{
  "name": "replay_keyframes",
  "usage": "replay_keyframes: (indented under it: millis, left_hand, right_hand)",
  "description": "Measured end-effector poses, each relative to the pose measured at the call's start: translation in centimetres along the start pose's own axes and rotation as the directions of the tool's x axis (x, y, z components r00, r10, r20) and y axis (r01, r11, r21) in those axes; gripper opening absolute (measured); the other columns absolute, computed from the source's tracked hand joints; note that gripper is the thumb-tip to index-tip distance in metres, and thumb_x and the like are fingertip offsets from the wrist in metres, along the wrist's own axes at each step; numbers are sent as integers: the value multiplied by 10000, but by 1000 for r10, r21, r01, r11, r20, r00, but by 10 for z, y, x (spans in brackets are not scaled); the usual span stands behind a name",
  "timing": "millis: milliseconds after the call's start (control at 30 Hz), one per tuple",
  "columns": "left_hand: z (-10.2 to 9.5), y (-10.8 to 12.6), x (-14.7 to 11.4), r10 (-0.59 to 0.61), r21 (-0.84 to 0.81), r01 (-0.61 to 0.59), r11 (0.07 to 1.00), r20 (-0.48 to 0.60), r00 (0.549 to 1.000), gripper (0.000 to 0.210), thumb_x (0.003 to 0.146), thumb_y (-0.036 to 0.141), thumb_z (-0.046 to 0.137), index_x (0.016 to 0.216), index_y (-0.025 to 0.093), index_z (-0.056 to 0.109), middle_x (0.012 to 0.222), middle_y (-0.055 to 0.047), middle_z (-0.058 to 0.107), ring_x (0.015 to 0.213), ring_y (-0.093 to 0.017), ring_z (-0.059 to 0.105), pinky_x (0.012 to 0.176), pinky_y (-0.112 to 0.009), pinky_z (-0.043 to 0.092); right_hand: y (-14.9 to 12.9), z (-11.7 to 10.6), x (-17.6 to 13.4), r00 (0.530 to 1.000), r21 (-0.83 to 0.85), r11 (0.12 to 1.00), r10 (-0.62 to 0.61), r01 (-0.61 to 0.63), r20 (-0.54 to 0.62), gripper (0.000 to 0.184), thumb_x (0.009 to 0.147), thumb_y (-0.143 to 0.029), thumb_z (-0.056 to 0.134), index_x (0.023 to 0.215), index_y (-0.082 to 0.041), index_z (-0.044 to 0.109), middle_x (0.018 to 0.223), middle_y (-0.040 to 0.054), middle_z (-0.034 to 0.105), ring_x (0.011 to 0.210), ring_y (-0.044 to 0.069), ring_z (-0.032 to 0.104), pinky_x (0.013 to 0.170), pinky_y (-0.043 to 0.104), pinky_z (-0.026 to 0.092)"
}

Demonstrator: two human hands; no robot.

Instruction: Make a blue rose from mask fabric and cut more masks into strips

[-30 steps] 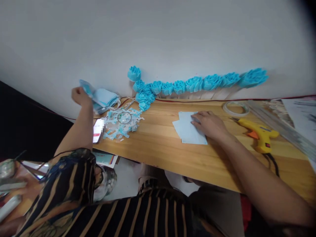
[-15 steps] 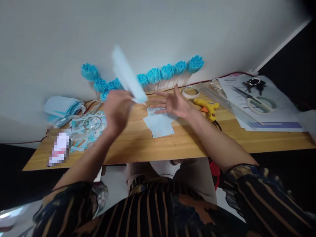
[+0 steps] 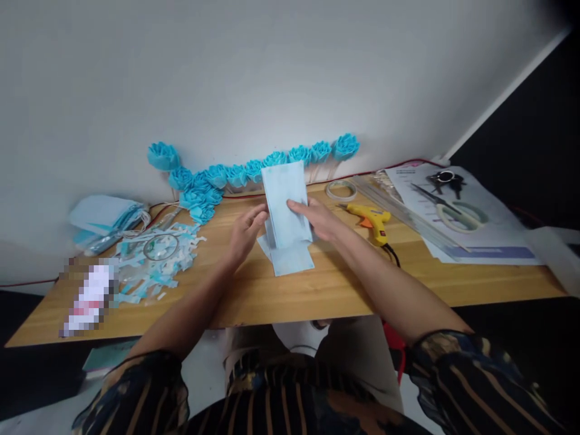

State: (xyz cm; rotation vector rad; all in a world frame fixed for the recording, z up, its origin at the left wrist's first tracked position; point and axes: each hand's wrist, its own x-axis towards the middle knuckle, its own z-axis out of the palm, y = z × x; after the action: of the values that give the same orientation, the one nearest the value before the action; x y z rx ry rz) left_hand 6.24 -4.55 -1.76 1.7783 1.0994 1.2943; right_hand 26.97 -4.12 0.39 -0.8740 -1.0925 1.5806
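My right hand [image 3: 319, 219] grips a small stack of light-blue mask-fabric sheets [image 3: 284, 199], held upright over the table. Its thumb presses on the near face, and the other fingers are behind the stack. Beside the left edge of the sheets is my left hand [image 3: 247, 232], fingers loosely curved, with nothing visible in it; whether its fingertips touch the edge I cannot tell. Below the stack, more light-blue sheets [image 3: 294, 261] lie overlapping on the wooden table [image 3: 217, 296], partly covered by the held ones.
Blue fabric flowers [image 3: 164, 156] line the wall. At left are folded face masks [image 3: 106, 211], cut scraps [image 3: 149, 281] and a roll of clear tape [image 3: 162, 246]. To the right are a white tape roll [image 3: 341, 191], yellow glue gun [image 3: 374, 222], clear sticks [image 3: 408, 217] and scissors [image 3: 457, 214] on paper.
The sheets, blurred in my left hand before, are now upright in my right hand. My right hand has closed from spread fingers, and my left hand has moved right, to the stack's edge.
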Motion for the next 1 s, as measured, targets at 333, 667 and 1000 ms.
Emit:
replay_keyframes:
  millis: [333,667,1000]
  left_hand:
    - [3,12,-5,-251,-176,241,955,-39,967,428,675,556,805,661,157,653,610,11,587,587,-116,500,549,-239,402]
    - [2,12,-6,-154,-180,125,976,-156,976,393,809,500,715,649,168,582,625,18,560,627,-125,511,592,-235,402]
    - [2,-4,-1,24,-215,-86,973,-276,961,536,923,455,625,1400,230,526,1510,-96,527,1412,-259,477,1167,-384,388]
  right_hand:
    - [8,8,-2,999,-40,999,4,-6,-53,573,510,-455,953,963,-187,726,906,37,797,747,182,712,706,297,576]
    - [21,-7,13,972,-60,995,-87,76,-218,529,492,-554,918,819,-167,765,773,18,784,635,148,656,626,265,506]
    - [21,-4,14,975,69,990,-106,121,-195,559,469,-589,931,840,-206,765,811,20,798,776,220,731,761,351,586]
